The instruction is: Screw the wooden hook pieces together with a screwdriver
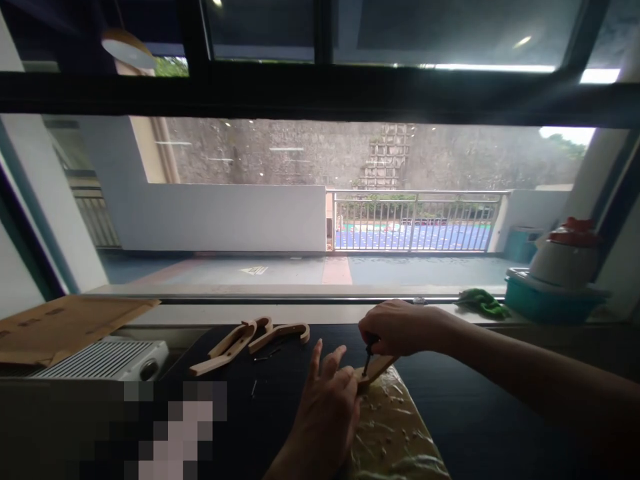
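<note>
My right hand (397, 327) is closed around the dark handle of a small screwdriver (369, 357), its tip pointing down onto a flat wooden piece (381, 366). My left hand (325, 397) pinches the near end of that wooden piece, with two fingers raised. The piece rests over a yellowish plastic sheet (395, 427) speckled with wood chips on a dark table (475, 413). Several curved wooden pieces (250, 337) lie to the left, beyond my left hand.
A white slatted appliance (105, 360) and a cardboard sheet (65, 320) sit at the left. On the window sill lie a green cloth (483, 302) and a teal basin (547, 300) holding a white and red pot. Small screws (263, 360) lie on the table.
</note>
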`<state>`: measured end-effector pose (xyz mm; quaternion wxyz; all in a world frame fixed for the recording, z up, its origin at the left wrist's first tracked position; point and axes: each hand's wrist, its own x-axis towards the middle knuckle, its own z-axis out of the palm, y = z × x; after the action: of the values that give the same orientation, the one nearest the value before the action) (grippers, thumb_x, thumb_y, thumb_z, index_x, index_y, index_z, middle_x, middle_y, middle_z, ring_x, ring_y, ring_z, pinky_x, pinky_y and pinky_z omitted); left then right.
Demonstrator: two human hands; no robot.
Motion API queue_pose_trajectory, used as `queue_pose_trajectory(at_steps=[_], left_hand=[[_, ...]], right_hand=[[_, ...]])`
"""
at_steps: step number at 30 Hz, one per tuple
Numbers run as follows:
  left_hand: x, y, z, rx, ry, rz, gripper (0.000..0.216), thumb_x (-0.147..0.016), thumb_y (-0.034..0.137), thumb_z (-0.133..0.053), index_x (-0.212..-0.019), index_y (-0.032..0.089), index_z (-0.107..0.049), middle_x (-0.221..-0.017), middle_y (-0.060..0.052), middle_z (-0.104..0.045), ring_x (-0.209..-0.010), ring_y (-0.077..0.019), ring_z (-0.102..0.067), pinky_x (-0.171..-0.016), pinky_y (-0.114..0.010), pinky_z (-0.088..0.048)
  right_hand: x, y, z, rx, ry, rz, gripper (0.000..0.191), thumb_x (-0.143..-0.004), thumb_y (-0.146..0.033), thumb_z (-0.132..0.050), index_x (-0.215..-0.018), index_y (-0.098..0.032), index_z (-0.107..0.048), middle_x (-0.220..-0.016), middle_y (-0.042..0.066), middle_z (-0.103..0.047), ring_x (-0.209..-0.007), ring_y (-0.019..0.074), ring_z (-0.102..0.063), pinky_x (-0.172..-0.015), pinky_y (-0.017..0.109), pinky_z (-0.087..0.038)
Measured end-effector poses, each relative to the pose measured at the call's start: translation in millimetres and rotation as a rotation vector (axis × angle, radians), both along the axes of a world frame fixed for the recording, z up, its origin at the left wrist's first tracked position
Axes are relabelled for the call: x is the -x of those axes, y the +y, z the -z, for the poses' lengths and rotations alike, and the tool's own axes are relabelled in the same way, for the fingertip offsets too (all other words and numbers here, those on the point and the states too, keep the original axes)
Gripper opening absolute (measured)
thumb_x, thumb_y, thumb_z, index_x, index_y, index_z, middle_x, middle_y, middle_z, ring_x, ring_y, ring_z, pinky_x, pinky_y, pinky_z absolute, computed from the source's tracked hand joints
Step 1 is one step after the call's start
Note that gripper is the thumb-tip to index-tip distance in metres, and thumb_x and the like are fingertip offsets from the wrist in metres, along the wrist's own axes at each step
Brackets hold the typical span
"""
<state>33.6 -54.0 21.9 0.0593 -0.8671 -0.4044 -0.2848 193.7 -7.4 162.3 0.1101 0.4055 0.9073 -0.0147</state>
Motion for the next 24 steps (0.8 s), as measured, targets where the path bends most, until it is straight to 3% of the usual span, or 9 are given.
queue_pose_trajectory(at_steps=[7, 15, 18, 24], left_hand=[[4.1, 3.4, 5.0, 0.000, 0.032, 0.008, 0.033, -0.087, 0.013, -0.045, -0.118, 0.020, -0.056, -0.109, -0.002, -0.064, -0.125, -0.0272, -0.042, -0.111, -0.059, -0.012], [-0.5, 1.6, 1.5, 0.000, 0.040, 0.019, 0.032, -0.088, 0.011, -0.043, -0.117, 0.016, -0.057, -0.114, -0.004, -0.063, -0.126, -0.0260, -0.042, -0.113, -0.056, -0.013], [-0.8, 1.2, 3.8, 0.004, 0.010, 0.024, 0.030, -0.089, 0.014, -0.045, -0.115, 0.019, -0.059, -0.109, -0.002, -0.065, -0.122, -0.0250, -0.046, -0.113, -0.055, -0.011], [-5.9, 6.3, 2.9, -0.040, 0.014, 0.034, 0.023, -0.087, 0.019, -0.053, -0.108, 0.019, -0.062, -0.100, -0.003, -0.066, -0.113, -0.0233, -0.052, -0.113, -0.054, -0.009]], right_hand=[[2.2, 9.8, 4.1, -0.017, 0.000, -0.042, 0.017, -0.075, -0.022, -0.055, -0.086, -0.017, -0.068, -0.080, 0.005, -0.067, -0.071, 0.0158, -0.057, -0.061, 0.026, -0.036], [4.5, 14.1, 7.1, 0.016, 0.014, 0.057, 0.018, -0.071, -0.022, -0.055, -0.081, -0.018, -0.069, -0.075, 0.004, -0.066, -0.065, 0.0151, -0.054, -0.054, 0.025, -0.033], [7.3, 7.7, -0.1, 0.011, -0.006, 0.075, 0.022, -0.074, -0.023, -0.055, -0.090, -0.018, -0.068, -0.079, 0.004, -0.066, -0.067, 0.0153, -0.054, -0.054, 0.025, -0.032], [13.4, -5.8, -9.6, 0.047, -0.062, 0.008, 0.020, -0.079, -0.016, -0.052, -0.094, -0.015, -0.065, -0.086, 0.006, -0.066, -0.075, 0.0167, -0.056, -0.058, 0.026, -0.035]])
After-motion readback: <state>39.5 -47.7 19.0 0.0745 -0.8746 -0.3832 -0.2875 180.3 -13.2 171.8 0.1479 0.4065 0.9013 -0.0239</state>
